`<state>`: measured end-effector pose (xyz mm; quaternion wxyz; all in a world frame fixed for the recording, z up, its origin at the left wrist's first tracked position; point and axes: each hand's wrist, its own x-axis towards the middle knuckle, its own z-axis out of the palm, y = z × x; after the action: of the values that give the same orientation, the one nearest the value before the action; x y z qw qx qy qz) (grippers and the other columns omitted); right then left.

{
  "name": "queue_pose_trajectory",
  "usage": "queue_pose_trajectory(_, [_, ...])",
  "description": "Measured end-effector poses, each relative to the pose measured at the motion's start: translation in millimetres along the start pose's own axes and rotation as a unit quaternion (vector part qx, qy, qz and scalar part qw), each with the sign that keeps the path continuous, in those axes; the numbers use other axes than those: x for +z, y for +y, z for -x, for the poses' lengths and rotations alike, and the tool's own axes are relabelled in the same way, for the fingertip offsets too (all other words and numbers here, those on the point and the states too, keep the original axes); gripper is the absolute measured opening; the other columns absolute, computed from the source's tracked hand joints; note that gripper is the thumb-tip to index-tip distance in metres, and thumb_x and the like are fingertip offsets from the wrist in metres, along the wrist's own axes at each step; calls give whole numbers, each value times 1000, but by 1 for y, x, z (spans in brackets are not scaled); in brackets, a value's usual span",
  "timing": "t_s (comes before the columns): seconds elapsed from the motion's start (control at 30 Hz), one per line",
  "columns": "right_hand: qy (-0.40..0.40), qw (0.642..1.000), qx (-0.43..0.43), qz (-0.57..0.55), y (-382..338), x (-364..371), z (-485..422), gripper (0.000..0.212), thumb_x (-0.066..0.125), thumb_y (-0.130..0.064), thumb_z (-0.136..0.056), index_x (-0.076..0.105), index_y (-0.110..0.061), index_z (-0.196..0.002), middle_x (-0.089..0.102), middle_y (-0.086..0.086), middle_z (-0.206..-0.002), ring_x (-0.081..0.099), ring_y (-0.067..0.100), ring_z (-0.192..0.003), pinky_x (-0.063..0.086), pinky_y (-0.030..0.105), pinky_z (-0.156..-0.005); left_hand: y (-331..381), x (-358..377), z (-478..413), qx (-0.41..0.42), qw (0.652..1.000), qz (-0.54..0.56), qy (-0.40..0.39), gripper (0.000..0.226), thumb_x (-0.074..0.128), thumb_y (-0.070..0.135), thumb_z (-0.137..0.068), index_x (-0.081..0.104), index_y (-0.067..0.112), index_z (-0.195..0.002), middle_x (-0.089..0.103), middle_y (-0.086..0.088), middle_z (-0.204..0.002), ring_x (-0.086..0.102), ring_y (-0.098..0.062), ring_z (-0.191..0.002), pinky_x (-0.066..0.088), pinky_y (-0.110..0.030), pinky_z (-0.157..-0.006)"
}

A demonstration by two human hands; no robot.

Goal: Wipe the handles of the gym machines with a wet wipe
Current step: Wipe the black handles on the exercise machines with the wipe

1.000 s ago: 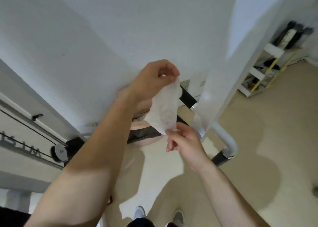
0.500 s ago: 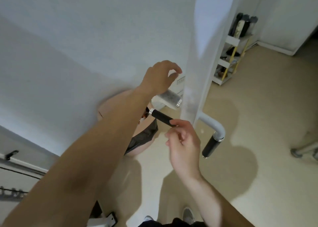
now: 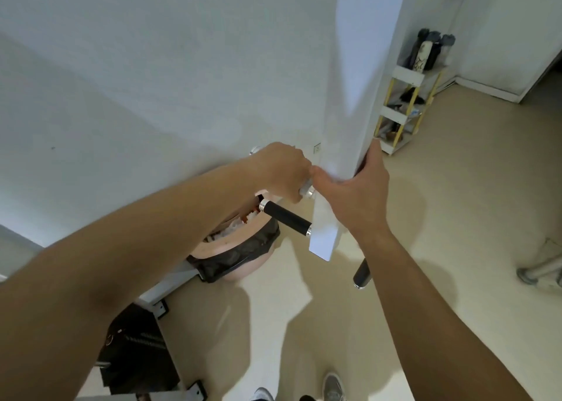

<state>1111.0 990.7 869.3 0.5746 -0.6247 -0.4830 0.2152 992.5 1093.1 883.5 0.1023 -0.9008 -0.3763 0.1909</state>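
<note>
My left hand [image 3: 282, 169] is closed around an upper handle of the gym machine, whose silver end caps [image 3: 307, 191] stick out on both sides of my fist. The wet wipe lies under my palm and is almost wholly hidden. My right hand [image 3: 355, 187] grips the machine's white upright post [image 3: 349, 111], thumb on the near face and fingers round the far edge. Below my left hand a bare black handle [image 3: 287, 218] juts left from the post. Another black handle [image 3: 362, 274] hangs down under my right wrist.
A pink bin with a black liner [image 3: 240, 251], full of used wipes, stands against the white wall below the handles. A black bag [image 3: 137, 349] lies by the machine's base at lower left. A yellow-framed shelf [image 3: 401, 108] stands at the back right. My shoes [image 3: 333, 387] show at the bottom edge.
My left hand laid the wipe over the upper handle and closed down on it. My right hand let go of the wipe and moved up to grip the white post.
</note>
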Motion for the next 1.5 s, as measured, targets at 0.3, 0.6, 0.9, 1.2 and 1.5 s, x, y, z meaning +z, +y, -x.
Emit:
queue_pose_trajectory(0.3, [16,1000,-4,-27,17,3,-4,54,84,-31,-59,48,-27,-99,61,-6,-86,62,18,-80,56,46,-69,-28,41,6,12,977,-4,215,12,59,21,-78,48,19,-76,58,1,-64,45,-15,-53,32,-28,-59])
queue_pose_trajectory(0.6, [-3,1000,-27,7,21,2,-6,53,83,-38,-54,47,-22,-90,58,-3,-78,59,23,-73,53,45,-64,-18,-1,-17,-1,990,58,-125,17,75,29,-75,60,25,-69,64,6,-72,54,-13,-60,42,-26,-60])
queue_pose_trajectory(0.9, [14,999,-35,6,23,3,-14,53,80,-39,-53,42,-30,-88,53,-9,-76,56,17,-71,53,45,-62,-24,43,-1,-10,977,-16,211,16,66,23,-74,51,21,-69,53,6,-59,53,-17,-53,43,-30,-70])
queue_pose_trajectory(1.2, [-4,998,-49,29,27,-1,-17,56,80,-45,-52,46,-23,-89,55,-4,-78,58,22,-73,53,47,-65,-11,5,-24,-6,996,65,-54,15,67,29,-76,66,16,-81,61,0,-70,59,-21,-70,52,-31,-70])
queue_pose_trajectory(1.5, [19,998,-56,8,33,3,-28,56,81,-39,-53,42,-29,-92,53,-11,-79,57,14,-73,53,40,-63,-18,34,-25,7,988,-10,155,12,49,26,-82,55,19,-75,57,3,-63,56,-19,-57,35,-29,-58])
